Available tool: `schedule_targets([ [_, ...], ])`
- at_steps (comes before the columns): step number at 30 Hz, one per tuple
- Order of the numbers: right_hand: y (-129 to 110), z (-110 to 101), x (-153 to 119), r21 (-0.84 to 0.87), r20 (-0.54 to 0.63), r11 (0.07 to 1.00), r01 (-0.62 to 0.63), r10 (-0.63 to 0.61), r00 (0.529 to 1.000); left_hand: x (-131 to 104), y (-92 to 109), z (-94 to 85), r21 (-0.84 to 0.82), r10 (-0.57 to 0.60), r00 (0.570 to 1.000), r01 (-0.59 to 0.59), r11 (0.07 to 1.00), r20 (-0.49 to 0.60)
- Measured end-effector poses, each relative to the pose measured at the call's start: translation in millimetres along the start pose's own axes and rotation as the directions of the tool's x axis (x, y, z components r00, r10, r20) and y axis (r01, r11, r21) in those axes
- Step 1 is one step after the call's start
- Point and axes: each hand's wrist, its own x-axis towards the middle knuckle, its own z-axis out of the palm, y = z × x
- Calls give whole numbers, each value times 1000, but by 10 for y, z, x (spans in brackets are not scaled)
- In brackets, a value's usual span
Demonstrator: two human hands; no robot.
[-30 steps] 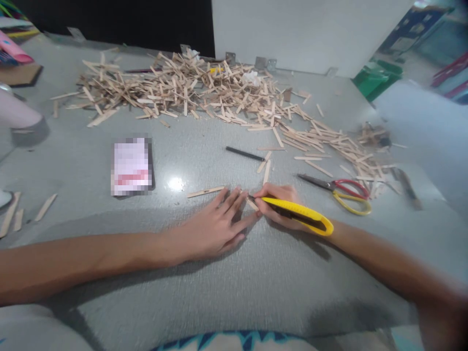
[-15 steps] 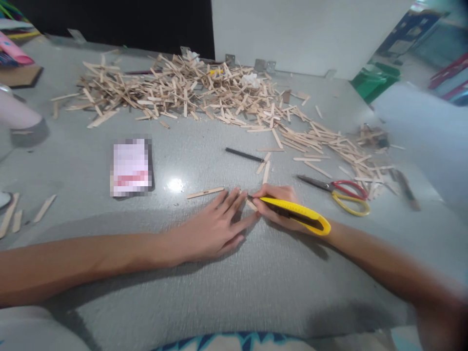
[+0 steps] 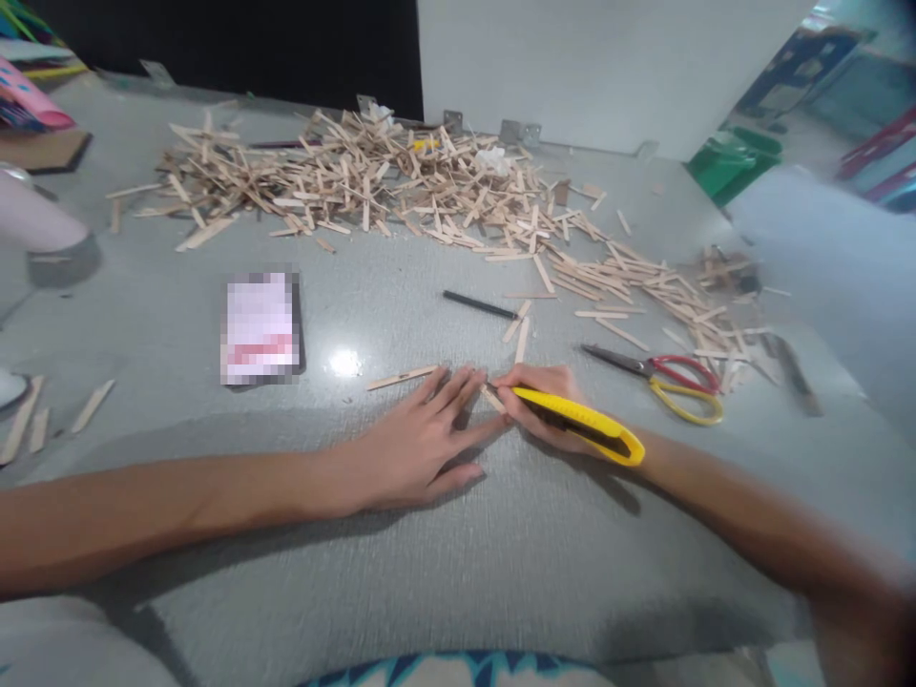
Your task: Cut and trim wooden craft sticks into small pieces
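My left hand [image 3: 422, 434] lies flat on the grey table, fingers spread, its fingertips at a short wooden craft stick [image 3: 493, 397]. Part of that stick is hidden under the fingers. In my right hand [image 3: 540, 405] is a yellow utility knife [image 3: 591, 422], gripped like a pen with its handle slanting back over the wrist. The blade tip is at the craft stick, beside my left fingertips; whether it cuts in cannot be made out. Another craft stick [image 3: 402, 378] with a dark mark lies just beyond my left fingers.
A big heap of craft sticks [image 3: 364, 181] spreads along the back and right. Scissors [image 3: 655, 374] with red and yellow handles lie right of my hands. A black pen [image 3: 479, 304] and a blurred-out white packet [image 3: 259, 329] lie farther off. A pink bottle [image 3: 39, 215] is at left.
Both hands stay in nearly the same place. The knife handle has tilted very slightly, and the left thumb reaches slightly farther right. The whole view has shifted a little.
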Motion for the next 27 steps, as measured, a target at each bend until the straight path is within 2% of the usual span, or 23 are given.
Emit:
schedule_targets([
  [13, -23, -92, 54, -70, 140, 994, 87, -76, 987, -5, -8, -2, -15, 22, 999, -23, 1000, -32],
  [21, 96, -81, -37, -112, 146, 991, 77, -60, 987, -21, -27, -2, -4, 24, 999, -24, 1000, -35],
  [27, 30, -80, 1, -110, 133, 990, 86, -71, 989, -10, -17, -17, -22, 16, 1000, -17, 1000, -15],
])
